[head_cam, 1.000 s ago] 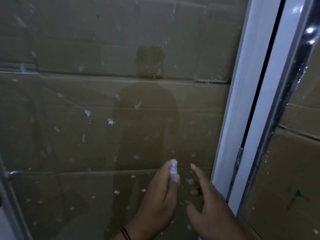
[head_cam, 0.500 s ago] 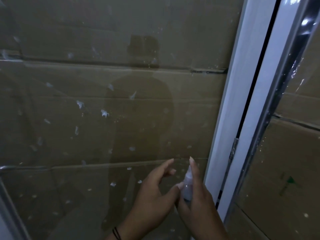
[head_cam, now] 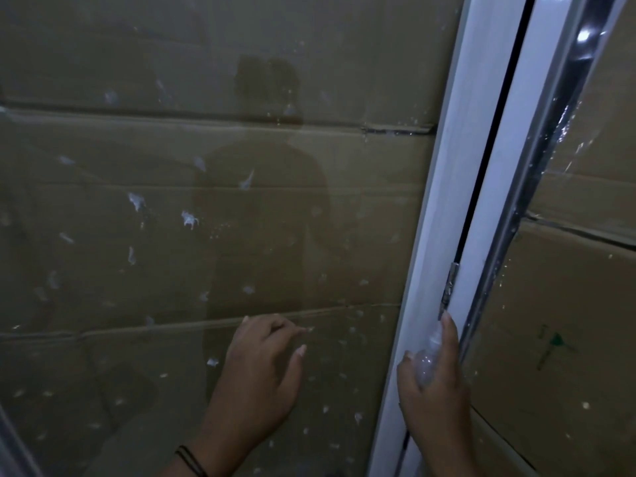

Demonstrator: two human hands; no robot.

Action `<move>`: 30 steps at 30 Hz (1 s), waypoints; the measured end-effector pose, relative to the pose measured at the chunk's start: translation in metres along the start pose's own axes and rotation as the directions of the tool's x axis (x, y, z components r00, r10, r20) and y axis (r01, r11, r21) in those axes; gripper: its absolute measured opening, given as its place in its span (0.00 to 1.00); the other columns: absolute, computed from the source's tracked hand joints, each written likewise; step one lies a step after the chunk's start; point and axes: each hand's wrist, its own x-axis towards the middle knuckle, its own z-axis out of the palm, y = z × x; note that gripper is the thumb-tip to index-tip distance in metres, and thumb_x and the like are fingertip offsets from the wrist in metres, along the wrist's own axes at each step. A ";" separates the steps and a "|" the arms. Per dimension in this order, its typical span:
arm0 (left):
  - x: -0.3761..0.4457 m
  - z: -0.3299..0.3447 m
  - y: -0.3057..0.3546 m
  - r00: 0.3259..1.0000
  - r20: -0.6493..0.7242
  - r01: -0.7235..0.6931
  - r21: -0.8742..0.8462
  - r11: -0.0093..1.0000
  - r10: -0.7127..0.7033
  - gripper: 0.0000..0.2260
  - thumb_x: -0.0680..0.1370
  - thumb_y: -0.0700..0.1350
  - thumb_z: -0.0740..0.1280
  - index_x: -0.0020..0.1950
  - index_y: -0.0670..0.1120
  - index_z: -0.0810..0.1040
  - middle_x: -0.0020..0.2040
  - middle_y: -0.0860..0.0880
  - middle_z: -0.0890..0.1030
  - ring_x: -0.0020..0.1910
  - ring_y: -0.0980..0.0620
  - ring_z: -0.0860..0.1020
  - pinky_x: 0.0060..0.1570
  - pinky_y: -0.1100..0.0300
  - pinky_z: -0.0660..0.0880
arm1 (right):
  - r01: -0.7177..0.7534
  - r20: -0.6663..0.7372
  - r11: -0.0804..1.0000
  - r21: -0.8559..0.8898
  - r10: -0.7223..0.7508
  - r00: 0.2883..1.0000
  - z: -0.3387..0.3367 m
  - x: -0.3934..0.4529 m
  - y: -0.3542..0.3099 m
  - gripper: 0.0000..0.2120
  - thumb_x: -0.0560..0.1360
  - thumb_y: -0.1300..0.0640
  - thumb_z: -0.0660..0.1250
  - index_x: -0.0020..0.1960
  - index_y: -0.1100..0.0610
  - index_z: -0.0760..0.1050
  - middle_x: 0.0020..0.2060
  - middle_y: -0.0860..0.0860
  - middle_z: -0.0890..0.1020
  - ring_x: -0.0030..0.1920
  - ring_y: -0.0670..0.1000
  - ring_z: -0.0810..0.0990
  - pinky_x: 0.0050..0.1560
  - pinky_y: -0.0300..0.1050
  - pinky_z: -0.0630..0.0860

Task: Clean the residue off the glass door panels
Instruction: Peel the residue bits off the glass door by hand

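Meanwhile left hand (head_cam: 261, 370) fingers curl at glass (head_cam: 137, 270); right hand (head_cam: 435, 383) grips bottle (head_cam: 428, 356).

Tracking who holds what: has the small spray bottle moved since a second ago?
Yes. The spray bottle passed from the left hand to the right hand, going rightward from the glass to the white door frame.

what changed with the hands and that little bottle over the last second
The small spray bottle passed from the left hand to the right hand, which now grips it and has moved right, in front of the white door frame. The left hand, now empty, picks with its fingertips at the glass panel. The white residue spots higher up remain uncleaned.
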 end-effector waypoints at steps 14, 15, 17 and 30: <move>-0.002 0.000 0.000 1.000 -0.004 -0.018 0.124 0.992 0.019 0.10 0.73 0.49 0.63 0.46 0.48 0.82 0.45 0.52 0.78 0.47 0.48 0.77 0.55 0.44 0.74 | -0.072 -0.043 0.993 -0.098 0.068 0.997 -0.006 -0.003 0.016 0.31 0.75 0.59 0.64 0.71 0.42 0.53 0.50 0.60 0.78 0.42 0.56 0.78 0.30 0.33 0.66; -0.002 -0.001 -0.001 1.000 -0.001 -0.015 0.132 0.991 0.016 0.10 0.72 0.49 0.63 0.46 0.48 0.82 0.45 0.52 0.78 0.47 0.48 0.77 0.56 0.44 0.74 | -0.073 -0.040 0.992 -0.099 0.070 0.997 -0.006 -0.003 0.016 0.31 0.76 0.59 0.64 0.71 0.42 0.53 0.51 0.60 0.78 0.43 0.57 0.78 0.31 0.34 0.66; -0.003 -0.001 -0.001 1.000 0.010 -0.015 0.151 0.988 0.014 0.10 0.72 0.49 0.62 0.45 0.48 0.82 0.45 0.52 0.78 0.47 0.48 0.78 0.57 0.45 0.73 | -0.079 -0.026 0.993 -0.083 0.077 0.997 -0.006 -0.003 0.015 0.30 0.76 0.58 0.63 0.71 0.42 0.52 0.53 0.59 0.78 0.44 0.57 0.79 0.31 0.34 0.66; -0.009 -0.013 -0.011 0.999 0.047 -0.007 0.165 0.986 -0.001 0.11 0.72 0.51 0.62 0.45 0.49 0.82 0.44 0.53 0.77 0.46 0.48 0.77 0.56 0.44 0.73 | -0.023 -0.040 0.998 -0.063 0.020 0.999 -0.001 -0.018 -0.006 0.36 0.76 0.56 0.63 0.72 0.36 0.44 0.54 0.62 0.78 0.45 0.60 0.80 0.30 0.31 0.65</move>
